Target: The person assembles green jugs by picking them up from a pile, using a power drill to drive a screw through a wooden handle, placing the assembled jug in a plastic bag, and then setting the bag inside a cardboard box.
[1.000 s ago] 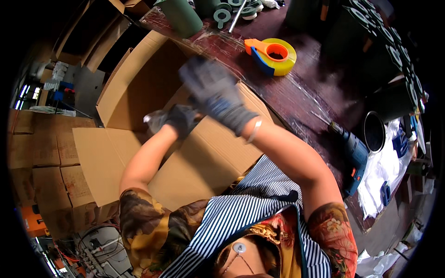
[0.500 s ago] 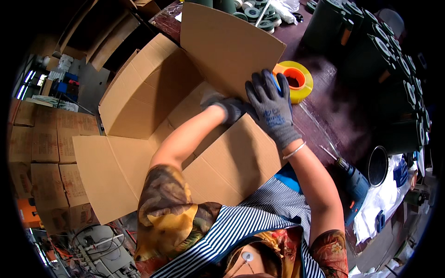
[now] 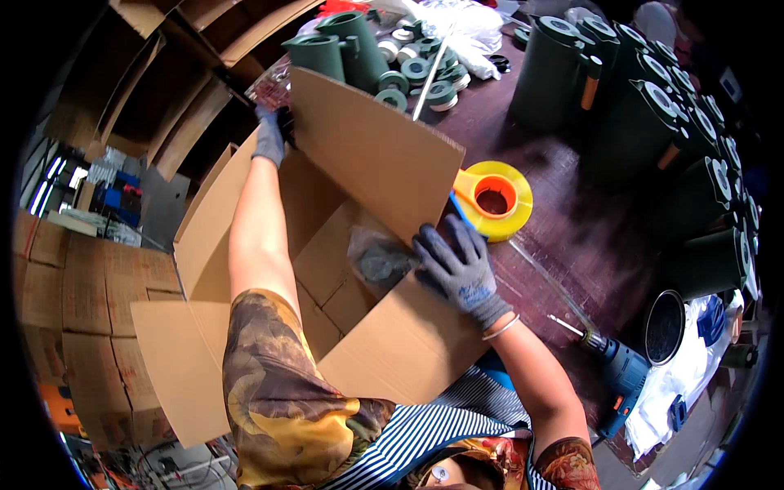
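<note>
An open cardboard box (image 3: 384, 347) stands in front of me with its flaps spread. Inside it lies clear plastic (image 3: 377, 255) around a roundish grey thing. My left hand (image 3: 269, 137), in a grey glove, reaches over the box to its far corner, beside the raised far flap; its fingertips are mostly hidden. My right hand (image 3: 459, 273), gloved too, rests on the box's right corner with fingers spread. Just beyond those fingers, a roll of yellow tape (image 3: 523, 204) with an orange core lies on the table, its blue-edged side close to the box.
Dark green pitchers (image 3: 549, 75) crowd the table's right side; more stand (image 3: 359, 53) behind the box, near several green-and-white lids (image 3: 441, 94). A blue power drill (image 3: 627, 376) lies at right by white plastic (image 3: 665, 404). Stacked cartons (image 3: 86, 286) rise at left.
My left hand has moved from inside the box to its far left corner. The plastic inside shows more fully. My right hand stays at the box's right corner, its fingers more spread.
</note>
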### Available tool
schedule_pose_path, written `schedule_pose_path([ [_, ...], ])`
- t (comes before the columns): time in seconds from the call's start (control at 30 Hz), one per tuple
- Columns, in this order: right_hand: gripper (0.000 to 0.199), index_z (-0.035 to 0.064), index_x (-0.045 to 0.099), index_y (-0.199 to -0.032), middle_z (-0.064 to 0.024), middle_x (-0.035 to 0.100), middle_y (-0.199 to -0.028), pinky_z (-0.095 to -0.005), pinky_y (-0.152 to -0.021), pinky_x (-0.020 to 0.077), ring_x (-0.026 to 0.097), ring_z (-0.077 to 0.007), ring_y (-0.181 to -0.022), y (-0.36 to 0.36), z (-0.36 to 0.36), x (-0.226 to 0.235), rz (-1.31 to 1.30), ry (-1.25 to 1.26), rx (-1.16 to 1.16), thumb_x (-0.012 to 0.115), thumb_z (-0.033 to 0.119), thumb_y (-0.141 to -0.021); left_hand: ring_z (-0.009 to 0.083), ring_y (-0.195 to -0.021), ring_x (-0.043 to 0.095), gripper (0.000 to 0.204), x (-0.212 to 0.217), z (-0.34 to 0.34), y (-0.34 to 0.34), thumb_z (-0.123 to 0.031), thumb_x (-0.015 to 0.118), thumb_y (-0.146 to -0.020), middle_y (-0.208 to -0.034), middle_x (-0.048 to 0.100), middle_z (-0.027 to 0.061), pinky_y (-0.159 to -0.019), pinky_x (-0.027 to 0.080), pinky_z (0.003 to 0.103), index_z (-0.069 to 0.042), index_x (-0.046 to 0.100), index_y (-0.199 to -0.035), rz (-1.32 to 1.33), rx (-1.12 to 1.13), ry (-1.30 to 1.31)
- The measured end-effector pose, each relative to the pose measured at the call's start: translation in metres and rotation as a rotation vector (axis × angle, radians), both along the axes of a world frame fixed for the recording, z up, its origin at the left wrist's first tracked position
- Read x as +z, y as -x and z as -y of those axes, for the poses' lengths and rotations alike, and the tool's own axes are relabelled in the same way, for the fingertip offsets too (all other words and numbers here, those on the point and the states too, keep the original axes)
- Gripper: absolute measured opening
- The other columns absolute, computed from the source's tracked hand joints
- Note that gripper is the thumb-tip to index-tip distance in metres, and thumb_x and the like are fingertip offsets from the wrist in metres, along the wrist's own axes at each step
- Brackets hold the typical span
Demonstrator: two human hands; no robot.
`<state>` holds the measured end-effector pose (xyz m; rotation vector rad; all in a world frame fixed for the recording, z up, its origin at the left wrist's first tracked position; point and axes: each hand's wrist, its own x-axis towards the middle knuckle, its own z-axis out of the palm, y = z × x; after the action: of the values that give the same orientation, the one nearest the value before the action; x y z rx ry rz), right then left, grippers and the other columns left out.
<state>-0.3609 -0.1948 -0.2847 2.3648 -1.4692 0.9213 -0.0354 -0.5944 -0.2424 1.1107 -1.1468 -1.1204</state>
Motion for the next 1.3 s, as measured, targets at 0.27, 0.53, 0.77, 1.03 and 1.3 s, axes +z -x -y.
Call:
schedule_pose_path([
  [0.27,0.039,0.0191,0.067,-0.122,-0.0059,0.062,-0.124,-0.0496,-0.104,0.0487,0.052,-0.0358,-0.131,-0.022,0.004,0.0,0.097,-0.066,0.424,0.066,0.029,-0.084,0.0337,-0.109,0.065,0.052,0.018,0.01,-0.116,-0.04,0.035,-0.109,-0.125,0.066,0.0221,-0.091,0.055,0.043,0.001,0.047,-0.137,-0.155,-0.644,-0.143],
  [0.53,0.033,0.0165,0.068,-0.116,-0.0063,0.064,-0.121,-0.0493,-0.104,0.0488,0.054,-0.0352,-0.129,-0.027,0.009,-0.004,0.03,-0.161,0.408,0.066,0.033,-0.086,0.0182,-0.141,0.048,0.04,0.043,0.032,-0.12,-0.029,0.052,-0.097,-0.149,0.055,0.001,-0.117,0.035,0.041,-0.025,0.056,-0.137,0.778,-1.056,0.047],
  [0.77,0.035,0.0157,0.069,-0.113,-0.006,0.063,-0.125,-0.0473,-0.102,0.0492,0.055,-0.0334,-0.126,-0.025,0.008,-0.005,-0.029,-0.239,0.363,0.069,0.039,-0.087,0.0343,-0.13,0.056,0.049,0.029,0.029,-0.081,-0.028,0.03,-0.11,-0.148,0.051,0.0236,-0.108,0.047,0.044,0.006,0.047,-0.14,-0.294,-0.972,-0.423],
  [1.03,0.04,0.0121,0.069,-0.113,-0.0091,0.063,-0.13,-0.0483,-0.106,0.0465,0.057,-0.0348,-0.125,-0.032,0.007,-0.001,0.047,-0.239,0.367,0.067,0.044,-0.089,0.0253,-0.13,0.054,0.048,-0.028,0.056,-0.118,-0.032,0.037,-0.11,-0.148,0.053,0.0113,-0.113,0.041,0.039,-0.003,0.046,-0.146,-0.316,-0.202,-0.136],
  [1.3,0.06,0.009,0.052,-0.146,-0.0093,0.064,-0.131,-0.0381,-0.082,0.052,0.062,-0.0229,-0.094,-0.024,-0.001,-0.003,-0.068,-0.153,0.282,0.058,0.027,-0.089,0.0374,-0.134,0.047,0.054,-0.001,-0.114,0.027,-0.039,0.052,-0.104,-0.142,0.054,0.0197,-0.116,0.033,0.045,-0.002,0.051,-0.143,0.63,0.43,0.876],
])
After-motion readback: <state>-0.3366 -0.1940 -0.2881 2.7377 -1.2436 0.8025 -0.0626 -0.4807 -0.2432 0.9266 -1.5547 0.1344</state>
